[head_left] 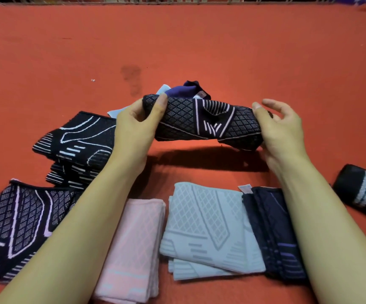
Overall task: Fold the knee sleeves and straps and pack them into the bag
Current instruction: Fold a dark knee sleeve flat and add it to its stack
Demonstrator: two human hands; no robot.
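Head view, looking down: a dark knee sleeve (204, 121) with pale diamond and stripe pattern is held lifted above an orange surface (199, 44), stretched sideways between two hands. The left hand (138, 123) pinches its left end, thumb on top and fingers curled behind. The right hand (280, 130) holds the right end with thumb and lower fingers, upper fingers spread loose. This looks like the folding step, with the sleeve mid-fold or about to be doubled over. The next move likely calls for bringing the two ends together evenly, then laying the sleeve down.

Just beyond the fingers lies a small heap (188, 89) of blue and pale fabric; whether it is the bag is hard to tell. Below the wrists sit folded pieces side by side: a pink sleeve (133, 244), a grey sleeve (206, 229) and a navy sleeve (272, 233). Left of the left hand are two unfolded dark sleeves (76, 141), (13, 227). Right of the right forearm rests a dark roll (362, 191) with pale stripes. Open room lies directly under the held sleeve and far beyond the fingertips, up to a railing (177, 0) at the top edge.
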